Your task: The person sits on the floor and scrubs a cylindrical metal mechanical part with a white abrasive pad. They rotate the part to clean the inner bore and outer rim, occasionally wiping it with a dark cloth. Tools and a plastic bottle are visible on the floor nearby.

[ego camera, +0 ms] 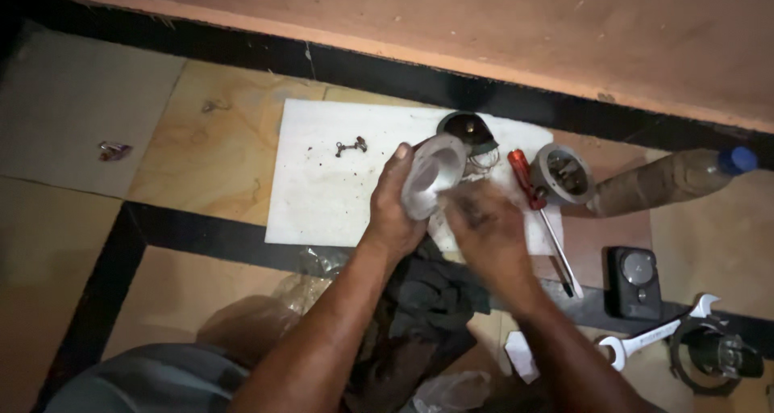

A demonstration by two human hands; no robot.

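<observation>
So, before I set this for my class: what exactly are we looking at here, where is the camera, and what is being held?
There is no machine here. A person works with two bare hands, and the single picture comes from a camera worn on their head, looking down at the floor.

The left hand holds a pale grey round metal housing. The right hand is at that same part; it is blurred, so its grip cannot be told.

Under the hands lies a white flat board on a tan and black tiled floor. Nearby lie a red-handled screwdriver, a second grey round metal part, a brown plastic bottle with a blue cap, a silver open-ended spanner and a dark crumpled cloth.
</observation>
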